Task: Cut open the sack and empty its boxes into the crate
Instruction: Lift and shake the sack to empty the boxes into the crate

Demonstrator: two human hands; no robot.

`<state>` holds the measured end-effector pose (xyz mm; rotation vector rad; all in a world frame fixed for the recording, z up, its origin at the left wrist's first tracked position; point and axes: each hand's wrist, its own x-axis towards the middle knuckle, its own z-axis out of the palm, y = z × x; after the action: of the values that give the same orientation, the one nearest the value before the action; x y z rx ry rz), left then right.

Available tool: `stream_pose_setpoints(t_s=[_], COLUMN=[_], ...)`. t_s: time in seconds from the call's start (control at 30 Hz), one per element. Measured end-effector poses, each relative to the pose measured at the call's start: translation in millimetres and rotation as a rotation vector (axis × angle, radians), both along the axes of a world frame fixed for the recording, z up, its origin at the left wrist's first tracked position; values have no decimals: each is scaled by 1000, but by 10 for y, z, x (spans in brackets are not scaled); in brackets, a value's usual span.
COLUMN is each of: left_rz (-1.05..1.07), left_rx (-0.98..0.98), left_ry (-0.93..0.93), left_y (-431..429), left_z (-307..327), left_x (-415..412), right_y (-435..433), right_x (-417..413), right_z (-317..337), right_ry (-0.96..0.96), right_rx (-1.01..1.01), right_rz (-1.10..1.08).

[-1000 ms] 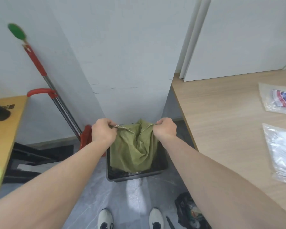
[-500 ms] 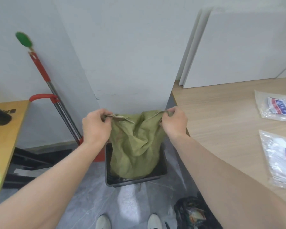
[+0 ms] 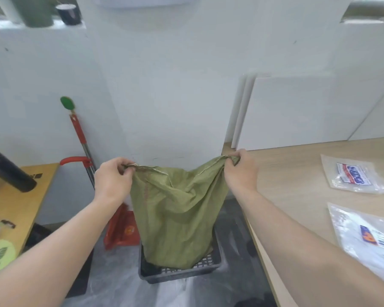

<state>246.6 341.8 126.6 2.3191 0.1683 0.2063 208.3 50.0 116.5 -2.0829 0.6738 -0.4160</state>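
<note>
Sack held up by its two top corners over the crate.

We gripped the olive-green woven sack with both hands: our left hand pinched the left corner of its upper hem, and our right hand bunched the right corner in closed fingers. The sack hung slack between them, its lower end resting inside the dark slotted plastic crate on the floor, beside the left edge of the wooden bench. We could see no boxes.
</note>
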Motion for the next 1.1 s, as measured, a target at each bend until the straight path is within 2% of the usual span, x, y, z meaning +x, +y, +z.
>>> stream_pose_setpoints(t_s=[0.23, 0.43, 0.57, 0.7, 0.8, 0.93, 1.1], left_rz=[49, 56, 95, 132, 139, 163, 194], left_rx=[-36, -41, -93, -183, -175, -144, -65], left_ry=[-69, -162, -216, -233, -196, -153, 7], left_y=[-53, -79, -8, 88, 178, 334, 622], left_z=[237, 404, 590, 890, 1138, 1412, 1647], left_x=[-125, -178, -190, -173, -160, -191, -361], right_y=[31, 33, -35, -182, -264, -294, -270], right_x=[-141, -180, -220, -227, -231, -320, -495], right_z=[228, 385, 590, 957, 1213, 1497, 1793], right_ry=[3, -116, -196, -278, -303, -238, -170], right_rx=[-2, -29, 171, 203, 95, -40, -119], right_rz=[36, 9, -44, -84, -104, -84, -104])
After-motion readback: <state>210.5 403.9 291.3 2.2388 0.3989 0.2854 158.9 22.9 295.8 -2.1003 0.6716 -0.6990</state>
